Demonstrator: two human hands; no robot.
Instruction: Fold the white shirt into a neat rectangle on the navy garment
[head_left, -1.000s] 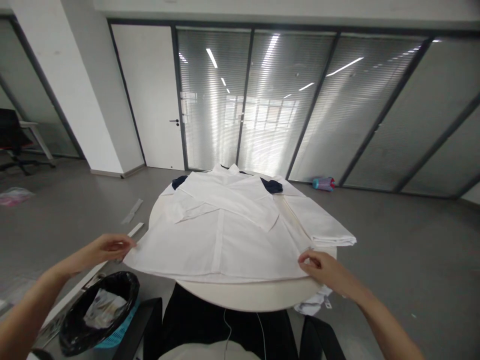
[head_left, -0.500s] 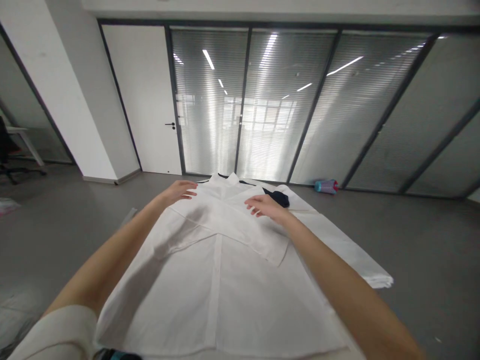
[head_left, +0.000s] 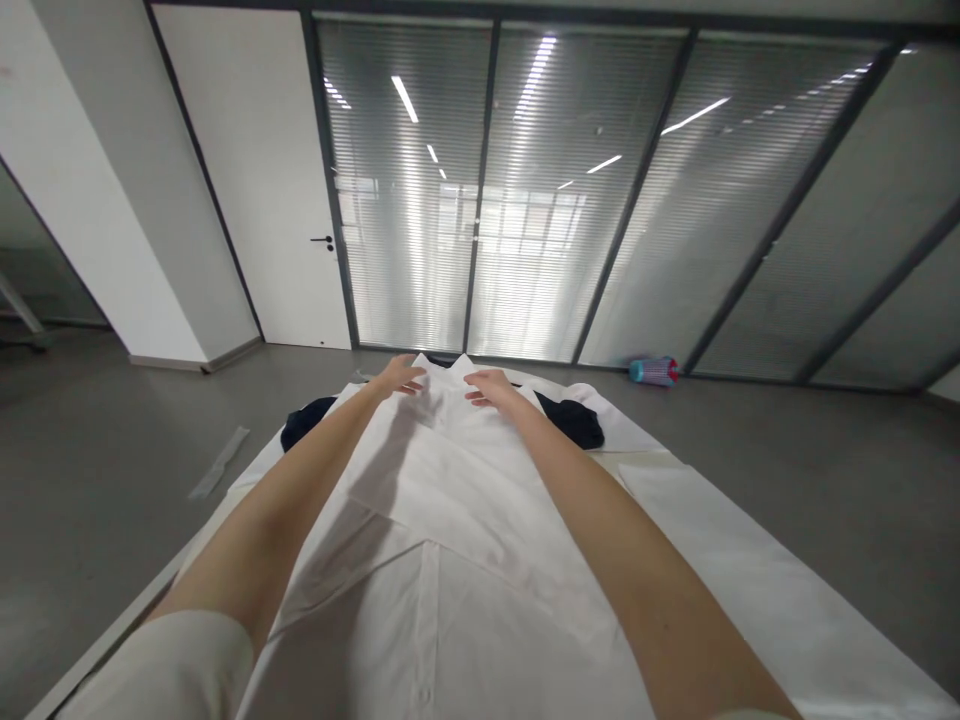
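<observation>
A white button-front shirt (head_left: 480,600) lies front up on the table, its long sleeves folded across the chest. At the far end stands its pointed collar (head_left: 441,380). My left hand (head_left: 399,376) is at the left side of the collar, fingers stretched and slightly apart. Opposite it, my right hand (head_left: 491,387) reaches the right collar point, its fingers also loosely extended. Whether the fingertips press on the cloth is hard to make out. Dark navy cloth (head_left: 574,420) shows beside the shirt's right shoulder, and more dark cloth (head_left: 304,422) on the left.
Folded white cloth (head_left: 750,570) covers the table's right side. The table edge (head_left: 120,625) runs along the left. A pale strip (head_left: 219,464) lies on the floor, and a blue and pink basket-like object (head_left: 653,371) rests by the glass partition (head_left: 555,250).
Both hands have moved forward and inward to the collar. The shirt has shifted nearer, uncovering more dark cloth on both sides. The camera has tilted slightly.
</observation>
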